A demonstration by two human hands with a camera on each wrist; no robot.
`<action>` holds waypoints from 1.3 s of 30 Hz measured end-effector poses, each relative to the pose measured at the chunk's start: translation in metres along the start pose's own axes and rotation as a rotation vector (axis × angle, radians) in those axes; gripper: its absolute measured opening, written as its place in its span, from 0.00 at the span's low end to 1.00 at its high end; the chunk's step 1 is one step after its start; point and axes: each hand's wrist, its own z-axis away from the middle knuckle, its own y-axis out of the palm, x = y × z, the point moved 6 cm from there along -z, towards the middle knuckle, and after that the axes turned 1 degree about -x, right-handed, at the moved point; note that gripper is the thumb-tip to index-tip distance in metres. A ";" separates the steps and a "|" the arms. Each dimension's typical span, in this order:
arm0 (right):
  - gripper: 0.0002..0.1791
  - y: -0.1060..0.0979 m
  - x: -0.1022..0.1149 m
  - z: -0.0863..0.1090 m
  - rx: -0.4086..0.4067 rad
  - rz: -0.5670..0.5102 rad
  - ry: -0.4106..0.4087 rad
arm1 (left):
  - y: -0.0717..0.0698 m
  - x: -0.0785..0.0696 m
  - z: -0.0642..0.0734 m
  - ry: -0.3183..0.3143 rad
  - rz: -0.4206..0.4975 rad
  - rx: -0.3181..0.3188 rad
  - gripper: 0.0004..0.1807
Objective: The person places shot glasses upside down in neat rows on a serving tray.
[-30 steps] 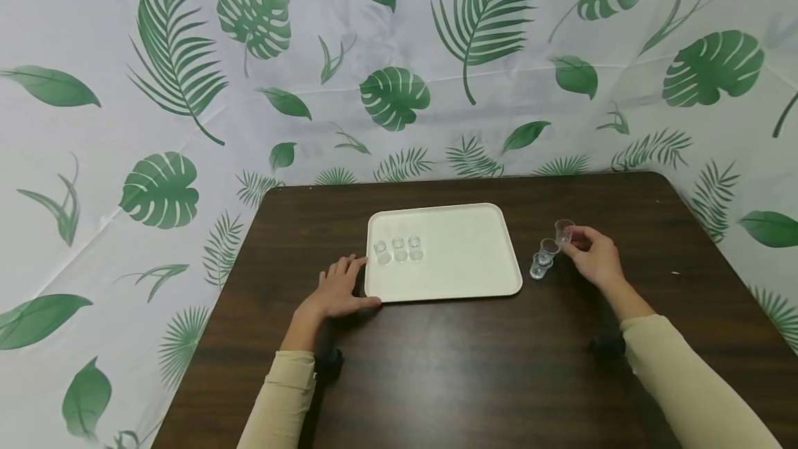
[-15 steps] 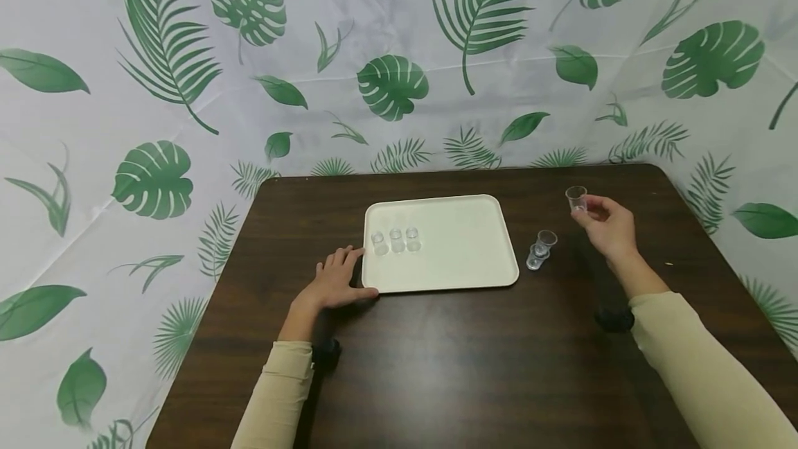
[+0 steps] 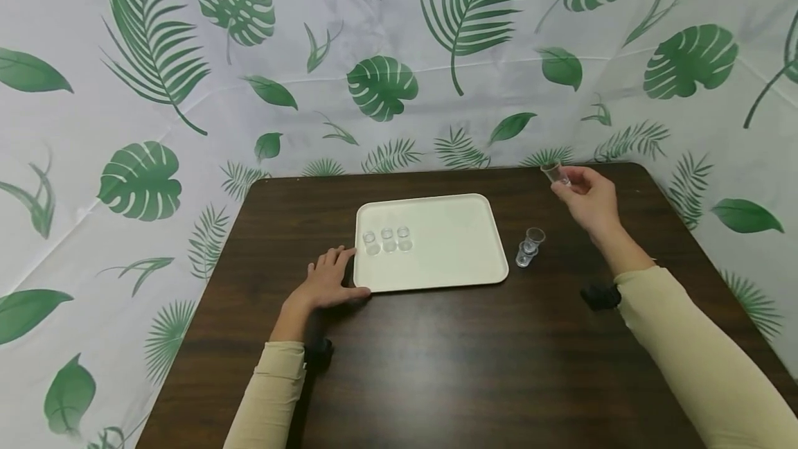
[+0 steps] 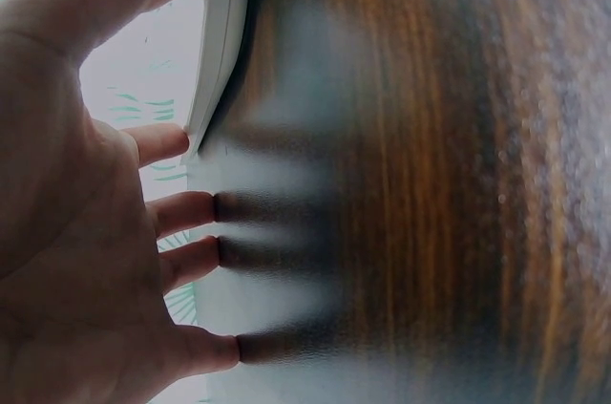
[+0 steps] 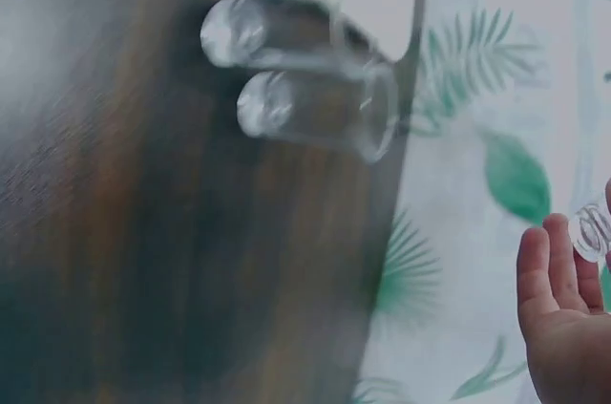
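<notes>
Now the clear cup [image 3: 557, 172], upright earlier, tilts in the pinching fingers [image 5: 535, 270] of the right hand [image 3: 594, 204], the left hand [image 3: 324, 285], fingers spread, still touching the tray [image 3: 449, 244].

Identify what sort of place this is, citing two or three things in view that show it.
Probably an indoor corner staged for filming: a creased, leaf-printed cloth backdrop behind a dark wood-grain table, with three clear shot glasses on a cream tray.

I see two upright glasses [image 3: 529, 247] just beside the right edge of the tray [image 3: 451, 241]; my right grip [image 3: 591, 203] has room to pass beyond them. Three small glasses [image 3: 388, 240] and my left grip [image 3: 327, 283] crowd its left.
</notes>
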 end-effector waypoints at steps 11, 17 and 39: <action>0.20 0.039 0.046 -0.006 0.105 0.101 -0.121 | 0.000 -0.001 -0.001 -0.006 0.004 0.000 0.54; 0.19 0.068 0.057 -0.003 0.190 0.125 -0.189 | 0.003 0.000 -0.001 -0.004 0.003 0.009 0.54; 0.21 0.184 0.063 0.042 0.378 0.173 -0.278 | 0.002 0.002 -0.003 0.007 -0.003 0.000 0.54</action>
